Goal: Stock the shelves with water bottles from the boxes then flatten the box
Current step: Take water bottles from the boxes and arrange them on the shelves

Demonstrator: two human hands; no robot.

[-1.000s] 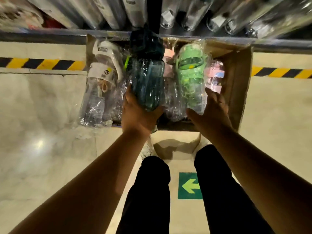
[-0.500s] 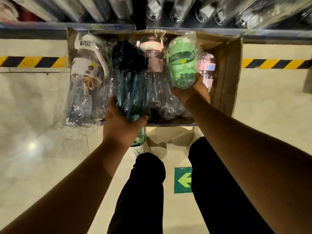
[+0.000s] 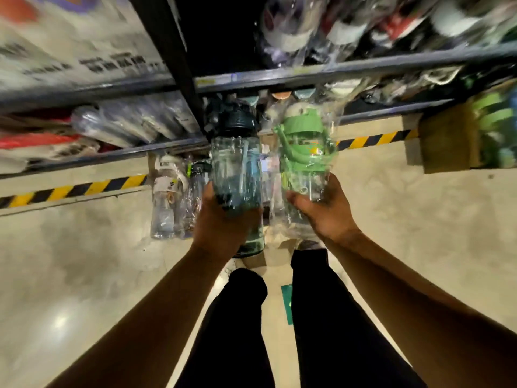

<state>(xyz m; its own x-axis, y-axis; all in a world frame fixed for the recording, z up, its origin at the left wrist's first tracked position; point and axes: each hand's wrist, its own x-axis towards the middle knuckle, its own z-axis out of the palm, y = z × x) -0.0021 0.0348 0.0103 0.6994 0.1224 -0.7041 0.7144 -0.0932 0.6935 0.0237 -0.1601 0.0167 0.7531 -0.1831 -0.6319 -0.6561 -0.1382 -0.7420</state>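
Note:
My left hand (image 3: pixel 223 222) grips a dark teal water bottle (image 3: pixel 236 166) with a black lid by its lower body, held upright above the box. My right hand (image 3: pixel 324 211) grips a green-lidded bottle (image 3: pixel 305 152) wrapped in clear plastic, raised beside the teal one. Below and behind them lies the cardboard box, mostly hidden by the bottles, with a white-capped clear bottle (image 3: pixel 165 197) and other wrapped bottles showing at its left side. The shelf rails (image 3: pixel 307 72) run across just above the two lids.
The shelves hold wrapped bottles and packages (image 3: pixel 134 121), blurred by motion. A second cardboard box (image 3: pixel 447 141) with green items stands at the right. Yellow-black floor tape (image 3: pixel 70 189) runs along the shelf base. My legs (image 3: pixel 279 317) stand on the pale floor below.
Both hands have lifted their bottles up out of the box toward the shelves. The view has tilted upward, bringing more shelf levels into sight.

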